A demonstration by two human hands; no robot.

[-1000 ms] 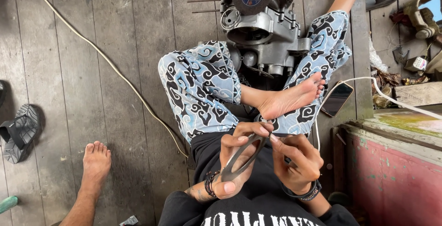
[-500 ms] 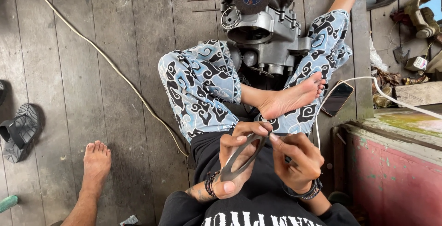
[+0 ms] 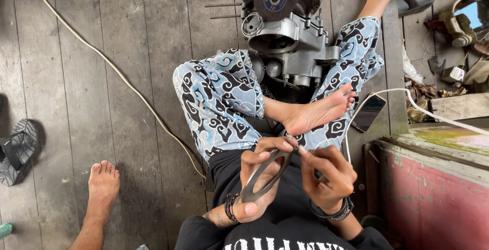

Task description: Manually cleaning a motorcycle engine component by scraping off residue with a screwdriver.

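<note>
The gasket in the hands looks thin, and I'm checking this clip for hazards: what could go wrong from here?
1. The gasket is a thin dark ring pinched between the left hand and right hand; it could bend or tear.
2. It is held over the lap, so if dropped it may slip between the floor planks.
3. The phone and its white cable lie beside the bare foot; a leg shift could snag them.
</note>
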